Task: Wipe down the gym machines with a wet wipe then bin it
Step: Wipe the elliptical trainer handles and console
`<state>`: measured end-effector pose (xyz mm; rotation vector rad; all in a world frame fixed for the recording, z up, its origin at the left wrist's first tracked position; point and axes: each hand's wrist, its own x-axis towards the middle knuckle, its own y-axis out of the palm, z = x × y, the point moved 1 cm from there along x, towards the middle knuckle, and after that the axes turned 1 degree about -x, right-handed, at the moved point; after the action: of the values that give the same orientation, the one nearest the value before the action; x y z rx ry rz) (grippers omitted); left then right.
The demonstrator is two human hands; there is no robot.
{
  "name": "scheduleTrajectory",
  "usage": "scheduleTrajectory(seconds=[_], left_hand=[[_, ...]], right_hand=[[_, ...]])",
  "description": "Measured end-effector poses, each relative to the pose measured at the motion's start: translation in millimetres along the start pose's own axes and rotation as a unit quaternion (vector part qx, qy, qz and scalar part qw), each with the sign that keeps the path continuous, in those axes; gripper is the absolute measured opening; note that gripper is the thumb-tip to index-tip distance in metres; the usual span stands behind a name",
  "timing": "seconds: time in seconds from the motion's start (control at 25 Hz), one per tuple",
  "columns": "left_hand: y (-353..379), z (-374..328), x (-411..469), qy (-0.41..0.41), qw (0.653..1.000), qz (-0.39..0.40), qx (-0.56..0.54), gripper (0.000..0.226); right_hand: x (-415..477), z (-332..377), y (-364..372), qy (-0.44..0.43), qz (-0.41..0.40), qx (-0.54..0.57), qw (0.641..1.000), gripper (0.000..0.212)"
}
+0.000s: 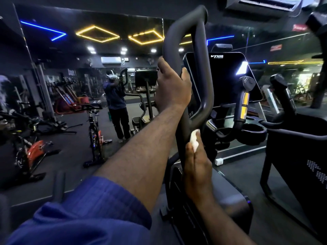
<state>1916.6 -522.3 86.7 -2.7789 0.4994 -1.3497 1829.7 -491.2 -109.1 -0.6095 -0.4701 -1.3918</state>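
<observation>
A dark looped handlebar (198, 55) of a gym machine rises in the middle of the head view. My left hand (172, 87) grips its left tube high up, fingers wrapped round it. Lower down, my right hand (196, 167) holds a white wet wipe (195, 141) pressed against the handlebar's stem. The wipe shows above my fingers as a small bunched wad. The machine's black console screen (223, 80) stands just right of the handlebar.
A second grip with yellow bands (243, 101) and another black handle (281, 91) stand to the right. A wall mirror (79, 76) on the left reflects spin bikes (95, 131) and a person. A dark machine body (299, 156) fills the right side.
</observation>
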Motion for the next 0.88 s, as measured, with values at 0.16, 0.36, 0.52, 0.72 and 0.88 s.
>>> scheduleTrajectory(seconds=[0.16, 0.36, 0.52, 0.72, 0.88], left_hand=[[1, 3, -1, 0.001, 1.0, -0.003, -0.01, 0.071], [2, 3, -1, -0.009, 1.0, -0.018, -0.014, 0.069], [4, 5, -3, -0.055, 0.998, 0.0, -0.016, 0.059], [6, 2, -7, -0.065, 0.998, -0.008, 0.019, 0.052], [6, 1, -8, -0.072, 0.997, -0.034, 0.014, 0.047]], right_hand=[[-36, -44, -7, -0.256, 0.038, -0.204, 0.944, 0.093], [-23, -42, -9, -0.282, 0.021, -0.114, 0.952, 0.073], [-61, -47, 0, 0.019, -0.024, 0.242, 0.97, 0.054], [-31, -50, -13, 0.109, 0.021, 0.184, 0.977, 0.065], [-30, -48, -15, 0.111, 0.023, 0.187, 0.976, 0.067]])
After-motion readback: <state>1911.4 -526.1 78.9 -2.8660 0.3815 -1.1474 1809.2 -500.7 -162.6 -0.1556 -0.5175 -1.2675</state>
